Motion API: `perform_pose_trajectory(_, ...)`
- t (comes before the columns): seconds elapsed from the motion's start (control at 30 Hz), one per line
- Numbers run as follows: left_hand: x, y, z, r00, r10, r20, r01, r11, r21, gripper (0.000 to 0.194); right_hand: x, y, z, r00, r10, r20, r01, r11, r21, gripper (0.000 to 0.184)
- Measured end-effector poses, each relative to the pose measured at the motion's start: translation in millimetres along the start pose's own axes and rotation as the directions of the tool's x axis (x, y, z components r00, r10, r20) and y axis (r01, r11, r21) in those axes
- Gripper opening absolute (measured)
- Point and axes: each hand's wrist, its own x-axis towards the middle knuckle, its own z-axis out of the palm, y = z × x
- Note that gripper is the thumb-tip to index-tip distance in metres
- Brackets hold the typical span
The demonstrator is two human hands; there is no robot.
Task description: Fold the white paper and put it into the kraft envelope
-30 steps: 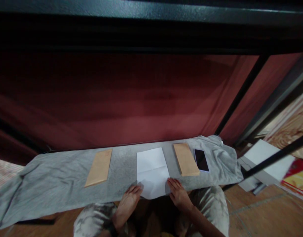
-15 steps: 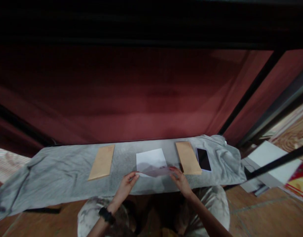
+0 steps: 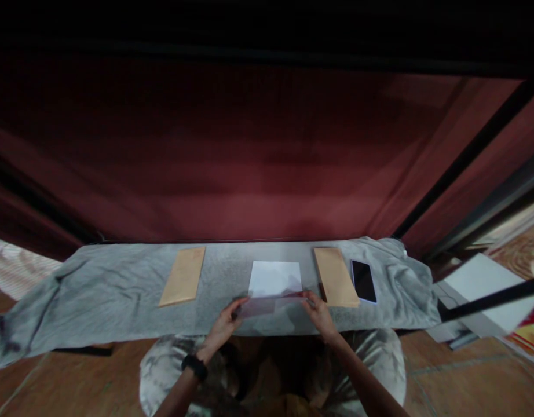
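Head view, down past a dark red panel (image 3: 249, 145) spanning the upper and middle frame. Below, a grey cloth (image 3: 119, 289) stretched across the lower frame; tiled floor (image 3: 453, 382) at lower right, pale trousers (image 3: 384, 365) at bottom centre. On the cloth, at lower centre, white paper (image 3: 273, 277), far part flat, near part raised in a blurred strip. Left of it, well apart, a brown envelope (image 3: 183, 277); right of it, nearer, a thicker brown envelope (image 3: 337, 278). Left hand (image 3: 226, 318) narrowed, fingers pinching the strip's left end; right hand (image 3: 319, 315) likewise at the right end. Cannot tell the exact thumb placement through the blur. Probably best to keep both ends at one height, pull evenly, hold the raised edge square to the sides, and pinch lightly against dents. Leave the far part flat, safe from skewing. Just beside the thicker envelope, at lower right, a phone (image 3: 363, 281). Smallest, at lower centre-left, a black watch (image 3: 194, 366) on the left wrist.
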Motion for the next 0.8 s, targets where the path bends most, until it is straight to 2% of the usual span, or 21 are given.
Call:
perform_pose_trajectory(0.1, -3, -7, 2.2, 1.000, 0.002, 0.017, -0.004, 0.997, 0.078, 0.050, -6, 3, -5, 1.000, 0.026, 0.013, -0.026, 1.000, 0.010, 0.027)
perform_pose_trajectory(0.2, 1, -6, 7.6, 0.997, 0.079, 0.027, -0.082, 0.983, 0.164, 0.045, -9, 5, -7, 0.996, -0.047, 0.082, 0.047, 0.999, 0.006, 0.034)
perform_pose_trajectory(0.3, 6, -2, 13.3, 0.987, 0.143, 0.068, -0.156, 0.950, 0.270, 0.045, -11, 7, -5, 0.980, -0.117, 0.164, 0.131, 0.988, -0.076, 0.046)
perform_pose_trajectory(0.43, 12, -4, 18.4, 0.986, 0.130, 0.101, -0.159, 0.914, 0.374, 0.055, -10, 10, -4, 0.977, -0.069, 0.204, 0.114, 0.970, -0.216, 0.051)
perform_pose_trajectory(0.63, 12, -14, 13.8, 0.956, 0.190, 0.225, -0.274, 0.854, 0.443, 0.060, -11, 19, -14, 0.902, -0.187, 0.388, 0.309, 0.909, -0.281, 0.067)
perform_pose_trajectory(0.73, 13, -8, 13.8, 0.929, 0.225, 0.294, -0.345, 0.813, 0.469, 0.072, -3, 20, -13, 0.904, -0.215, 0.371, 0.342, 0.882, -0.324, 0.064)
perform_pose_trajectory(0.8, 20, -1, 15.7, 0.931, 0.214, 0.295, -0.343, 0.787, 0.512, 0.072, 8, 19, -11, 0.914, -0.224, 0.338, 0.348, 0.861, -0.371, 0.058)
